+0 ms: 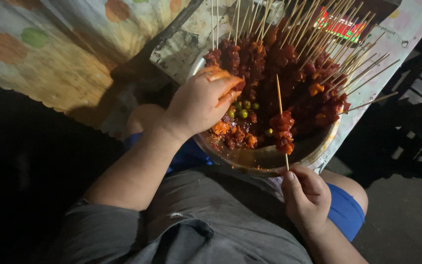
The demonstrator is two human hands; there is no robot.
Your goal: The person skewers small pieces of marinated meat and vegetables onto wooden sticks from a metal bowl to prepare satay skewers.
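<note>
A metal bowl [269,159] sits at the table's edge, full of red marinated meat pieces and many loaded wooden skewers [318,49] leaning against its far side. My right hand [306,195] pinches the lower end of one skewer [280,102] that stands upright with a few meat chunks [283,129] threaded on it. My left hand [201,100], smeared with red sauce, reaches into the loose meat in the bowl, fingers curled around a piece. Small green chillies or peas [242,110] lie among the meat just right of that hand.
The table [50,58] carries a cloth with orange and green spots, plus a worn sheet [186,39] under the bowl. My lap in grey shirt and blue shorts [345,210] is below. Dark ground and chair legs [416,127] lie to the right.
</note>
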